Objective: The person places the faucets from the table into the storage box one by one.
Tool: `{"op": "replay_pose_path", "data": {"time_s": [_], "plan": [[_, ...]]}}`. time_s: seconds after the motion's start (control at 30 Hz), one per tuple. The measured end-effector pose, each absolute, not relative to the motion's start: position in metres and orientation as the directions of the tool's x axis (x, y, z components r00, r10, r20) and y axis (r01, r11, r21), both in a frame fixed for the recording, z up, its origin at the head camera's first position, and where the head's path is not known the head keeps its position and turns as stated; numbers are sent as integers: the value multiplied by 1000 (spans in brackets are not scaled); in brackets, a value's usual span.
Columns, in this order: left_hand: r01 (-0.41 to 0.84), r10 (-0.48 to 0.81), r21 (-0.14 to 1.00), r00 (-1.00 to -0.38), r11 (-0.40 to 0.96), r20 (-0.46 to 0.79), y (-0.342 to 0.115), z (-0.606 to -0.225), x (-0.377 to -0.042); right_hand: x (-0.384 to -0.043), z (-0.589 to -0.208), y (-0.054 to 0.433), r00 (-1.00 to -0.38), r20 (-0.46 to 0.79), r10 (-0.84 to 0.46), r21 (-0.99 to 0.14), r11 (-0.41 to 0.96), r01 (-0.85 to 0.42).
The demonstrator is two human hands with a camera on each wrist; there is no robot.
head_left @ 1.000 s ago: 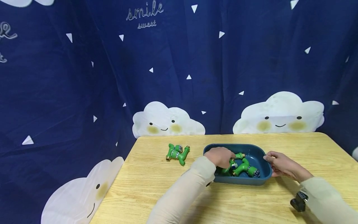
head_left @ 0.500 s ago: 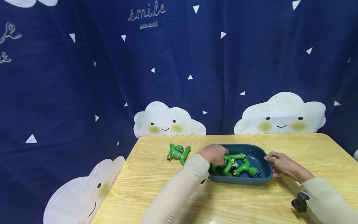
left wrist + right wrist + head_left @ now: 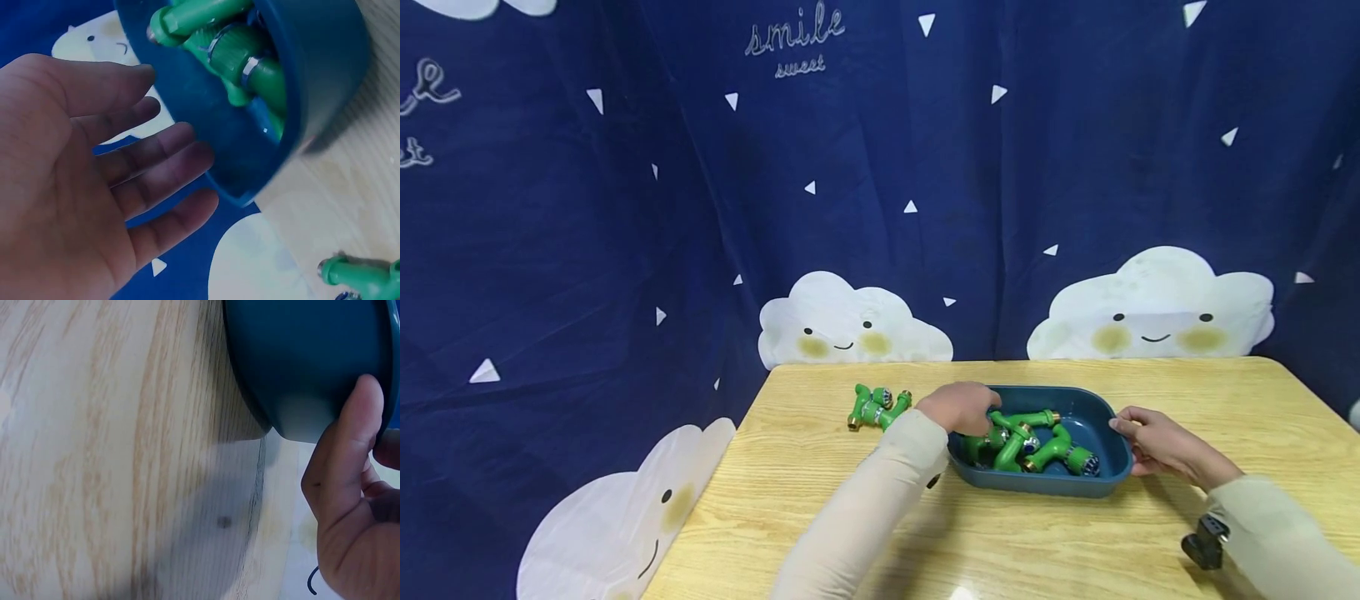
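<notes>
A dark blue plastic bin (image 3: 1037,482) stands on the table and holds several green pipe valves (image 3: 1062,450) with brass threaded ends and ribbed knobs. My left hand (image 3: 957,407) is over the bin's left end; in the left wrist view its fingers (image 3: 165,181) are spread and relaxed beside the rim, with nothing in the palm. At the opposite end, my right hand (image 3: 1161,437) pinches the bin's rim, and its thumb (image 3: 364,412) shows against the bin wall in the right wrist view. My left arm covers part of the valves lying left of the bin.
Green valves (image 3: 871,412) lie close together on the wooden table (image 3: 790,467), left of the bin. A blue curtain (image 3: 865,167) with clouds and triangles hangs behind the table's back edge. Black wrist gear (image 3: 1204,542) sits below my right sleeve.
My left hand has drawn back leftward from the middle of the bin to its left end, uncovering the valves inside. My right hand stays on the right rim.
</notes>
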State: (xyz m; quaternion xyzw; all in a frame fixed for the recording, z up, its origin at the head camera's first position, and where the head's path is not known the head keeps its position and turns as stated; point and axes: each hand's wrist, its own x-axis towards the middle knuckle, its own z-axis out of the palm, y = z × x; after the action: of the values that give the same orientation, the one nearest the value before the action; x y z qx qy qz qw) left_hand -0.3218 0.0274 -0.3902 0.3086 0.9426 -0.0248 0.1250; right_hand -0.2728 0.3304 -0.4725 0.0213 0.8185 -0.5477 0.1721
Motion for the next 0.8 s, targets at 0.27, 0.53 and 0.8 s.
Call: {"op": "replay_pose_path", "data": {"time_s": [0.27,0.53,0.8], "plan": [[619,608,17,-766,786,-210,7,-379,-324,-273,-473,331,-939,-303,-161,-893,391,221],[619,614,39,-766,784,-189,-20,-370,-326,-274,-472,329,-939,-308,-151,-888,401,226],[612,612,62,-772,789,-170,-46,-370,-326,-274,-474,331,-939,-310,-145,-887,399,231]]}}
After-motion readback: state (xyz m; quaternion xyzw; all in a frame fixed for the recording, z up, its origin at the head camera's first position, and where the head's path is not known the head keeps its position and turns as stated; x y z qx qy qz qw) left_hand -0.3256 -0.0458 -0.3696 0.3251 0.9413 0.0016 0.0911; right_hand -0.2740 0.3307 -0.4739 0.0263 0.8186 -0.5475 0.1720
